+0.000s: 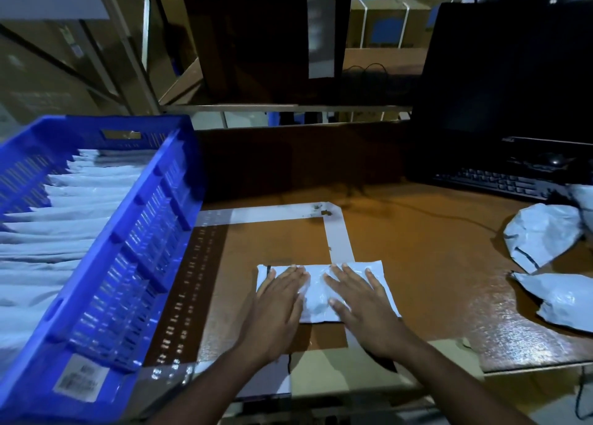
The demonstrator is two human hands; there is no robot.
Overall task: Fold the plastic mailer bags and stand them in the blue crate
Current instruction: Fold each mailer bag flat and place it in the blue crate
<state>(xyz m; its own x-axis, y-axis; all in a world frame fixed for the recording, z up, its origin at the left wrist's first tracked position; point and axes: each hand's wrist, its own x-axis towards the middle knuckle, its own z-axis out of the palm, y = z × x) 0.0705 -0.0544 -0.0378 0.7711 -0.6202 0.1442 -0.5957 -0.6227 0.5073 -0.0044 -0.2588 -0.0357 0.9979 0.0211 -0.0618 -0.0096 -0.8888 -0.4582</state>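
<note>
A folded pale grey mailer bag [316,299] lies flat on the brown table inside a taped square outline. My left hand [276,309] presses its left half with straight fingers. My right hand [359,305] lies flat on its right half, fingers spread. The blue crate [141,232] stands at the left, tilted in view, with several folded mailer bags [61,225] standing in a row inside it. Unfolded mailer bags [542,235] lie at the table's right edge, one more [564,299] below them.
White tape [340,238] marks a square on the table. A black keyboard [500,180] and a dark monitor [500,71] stand at the back right, with a cable running across the table. Cardboard boxes and shelving rise behind.
</note>
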